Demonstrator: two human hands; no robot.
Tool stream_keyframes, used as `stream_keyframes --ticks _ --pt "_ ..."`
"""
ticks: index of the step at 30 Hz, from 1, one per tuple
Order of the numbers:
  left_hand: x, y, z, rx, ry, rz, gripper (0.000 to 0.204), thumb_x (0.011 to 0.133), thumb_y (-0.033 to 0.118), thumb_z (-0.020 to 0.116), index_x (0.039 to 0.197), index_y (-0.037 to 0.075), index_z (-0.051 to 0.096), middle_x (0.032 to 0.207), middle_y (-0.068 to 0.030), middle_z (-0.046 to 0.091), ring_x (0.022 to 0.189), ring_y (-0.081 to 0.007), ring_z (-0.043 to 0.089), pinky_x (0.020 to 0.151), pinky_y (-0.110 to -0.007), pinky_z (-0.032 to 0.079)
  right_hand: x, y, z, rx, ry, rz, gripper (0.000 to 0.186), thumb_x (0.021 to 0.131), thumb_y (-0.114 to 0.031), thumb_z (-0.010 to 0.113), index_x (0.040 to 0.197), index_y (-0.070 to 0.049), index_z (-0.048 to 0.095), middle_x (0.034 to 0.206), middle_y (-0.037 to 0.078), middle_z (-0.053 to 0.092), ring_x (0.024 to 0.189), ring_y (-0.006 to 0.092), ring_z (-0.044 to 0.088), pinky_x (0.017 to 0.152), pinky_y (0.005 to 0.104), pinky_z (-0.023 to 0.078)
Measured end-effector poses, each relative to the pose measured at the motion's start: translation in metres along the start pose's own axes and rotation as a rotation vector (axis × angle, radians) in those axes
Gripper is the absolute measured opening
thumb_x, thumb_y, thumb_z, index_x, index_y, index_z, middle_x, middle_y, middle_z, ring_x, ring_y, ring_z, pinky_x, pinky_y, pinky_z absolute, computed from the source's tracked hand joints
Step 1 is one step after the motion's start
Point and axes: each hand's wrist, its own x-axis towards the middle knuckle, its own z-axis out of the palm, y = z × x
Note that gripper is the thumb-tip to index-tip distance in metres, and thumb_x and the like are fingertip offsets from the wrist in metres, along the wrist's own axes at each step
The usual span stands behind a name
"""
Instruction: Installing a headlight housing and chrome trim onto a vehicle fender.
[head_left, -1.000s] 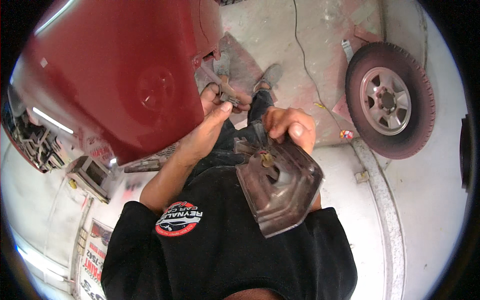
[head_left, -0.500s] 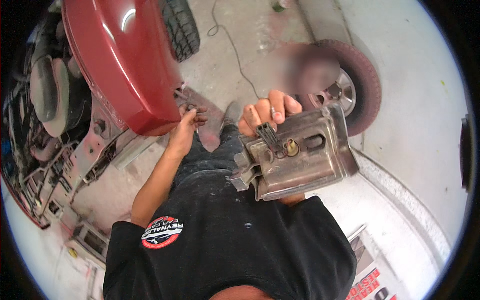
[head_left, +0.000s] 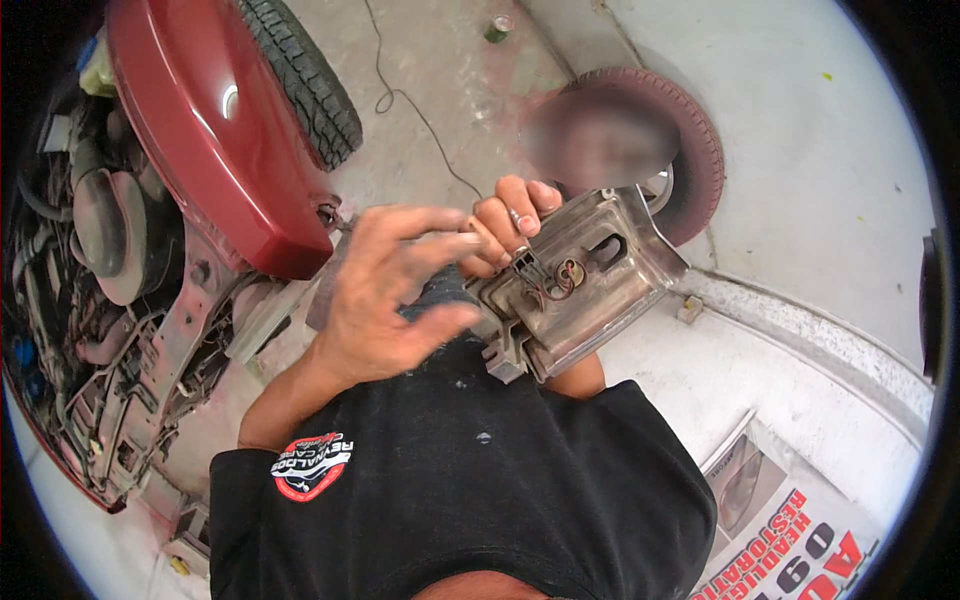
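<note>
A worn, brownish housing [head_left: 610, 305] is held up to the right of the red fender [head_left: 225, 150], well apart from it.
The grip of the right hand [head_left: 507, 225] is pinching the housing's far edge, fingers curled over it beside a dark connector [head_left: 527, 266], also right of the fender. The left hand [head_left: 375, 300], blurred, is just right of the fender's near tip, its grip spread with fingers apart; whether it touches the housing, I cannot tell. A mounted tire [head_left: 300, 80] sits at the fender's right, a cable [head_left: 385, 95] runs along the floor [head_left: 440, 60] beyond that, and a loose wheel [head_left: 703, 160] stands farther right of the fender. Engine parts [head_left: 115, 240] crowd its left side.
</note>
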Motion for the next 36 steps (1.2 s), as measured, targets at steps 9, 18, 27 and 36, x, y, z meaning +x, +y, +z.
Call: stream_keyframes --ticks 9,18,27,36 --pt "0.034 0.019 0.026 0.005 -0.161 0.278 0.049 0.065 0.011 0.085 0.112 0.01 0.071 0.127 -0.0062 0.062 0.125 -0.0294 0.052 0.104 -0.045 0.04 -0.007 -0.004 0.018 -0.002 0.161 0.044 0.04 0.109 -0.037 0.039 0.088 -0.009 0.058 0.07 0.0 0.051 0.079 0.016 0.053 0.065 0.0315 0.041" --pt "0.031 0.016 0.019 -0.068 -0.185 0.226 0.041 0.067 0.005 0.083 0.107 0.009 0.072 0.102 -0.0046 0.069 0.108 -0.0259 0.062 0.098 -0.041 0.043 0.002 0.002 0.023 0.067 0.236 0.112 0.039 0.109 -0.038 0.041 0.088 -0.009 0.058 0.072 -0.001 0.052 0.082 0.0165 0.055 0.068 0.0328 0.044" --pt "0.018 0.002 0.011 -0.44 -0.107 -0.259 0.025 0.087 0.011 0.075 0.109 0.004 0.068 0.108 -0.0065 0.07 0.102 -0.0168 0.063 0.09 -0.03 0.049 0.017 0.041 0.088 -0.285 0.933 -0.241 0.035 0.106 -0.041 0.051 0.101 -0.007 0.061 0.093 0.0 0.058 0.088 0.0112 0.057 0.077 0.0271 0.049" --pt "0.012 -0.019 0.009 -0.814 -0.027 -0.268 0.033 0.098 0.017 0.069 0.122 -0.004 0.059 0.115 -0.0069 0.066 0.109 -0.0135 0.061 0.098 -0.029 0.047 -0.009 0.033 0.033 -0.698 0.684 -0.128 0.031 0.099 -0.028 0.062 0.121 -0.006 0.059 0.109 0.004 0.065 0.099 0.0149 0.063 0.088 0.0299 0.053"
